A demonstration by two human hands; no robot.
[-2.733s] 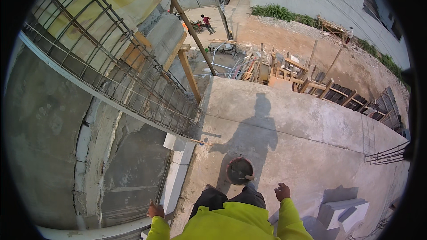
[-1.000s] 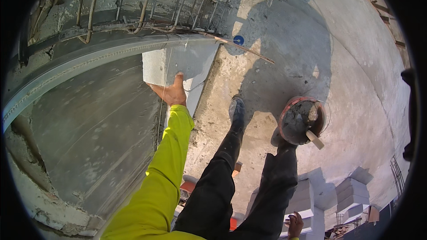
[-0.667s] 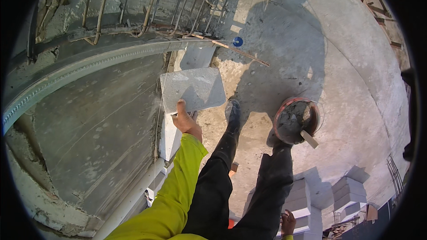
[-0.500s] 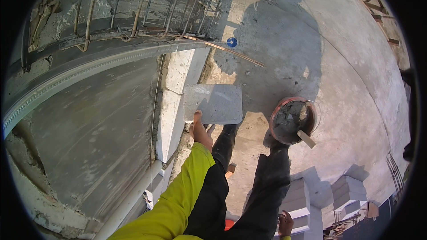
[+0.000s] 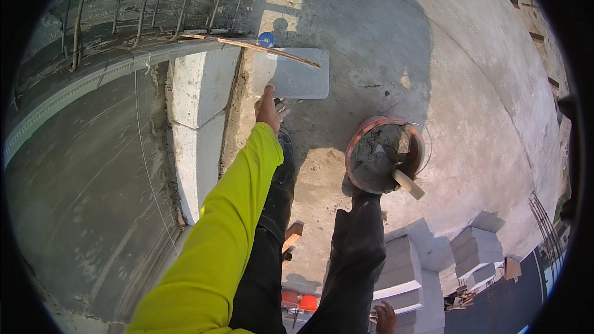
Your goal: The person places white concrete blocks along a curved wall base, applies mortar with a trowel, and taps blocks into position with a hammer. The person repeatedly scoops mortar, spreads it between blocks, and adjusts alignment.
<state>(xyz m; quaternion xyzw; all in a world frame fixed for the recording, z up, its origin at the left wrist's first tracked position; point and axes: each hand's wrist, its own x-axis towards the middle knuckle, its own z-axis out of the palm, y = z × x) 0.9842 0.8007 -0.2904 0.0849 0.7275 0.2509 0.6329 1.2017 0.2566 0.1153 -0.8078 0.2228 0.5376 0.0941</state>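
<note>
My left hand (image 5: pixel 270 104) grips the near edge of a flat grey block (image 5: pixel 297 77), which sits beneath a thin wooden batten (image 5: pixel 297 59), beside a blue disc (image 5: pixel 266 39). To its left runs a row of white blocks (image 5: pixel 192 136) along a recessed grey surface with a string. My right hand (image 5: pixel 384 316), low at the bottom beside stacked white blocks (image 5: pixel 396 266), has curled fingers; their contents are unclear. A bucket of grey mortar (image 5: pixel 380 148) with a wooden-handled tool (image 5: pixel 408 184) stands by my right foot.
A rebar cage (image 5: pixel 154 6) and metal channel (image 5: pixel 80 99) border the upper left. More white blocks (image 5: pixel 476 250) lie at lower right. Timber pieces show along the upper right edge and near my feet. An orange container (image 5: pixel 308 302) is between my legs at the bottom.
My view has tilted down. My left hand took hold of a block at the white row, lifted it away rightward, and has now moved it forward under the batten.
</note>
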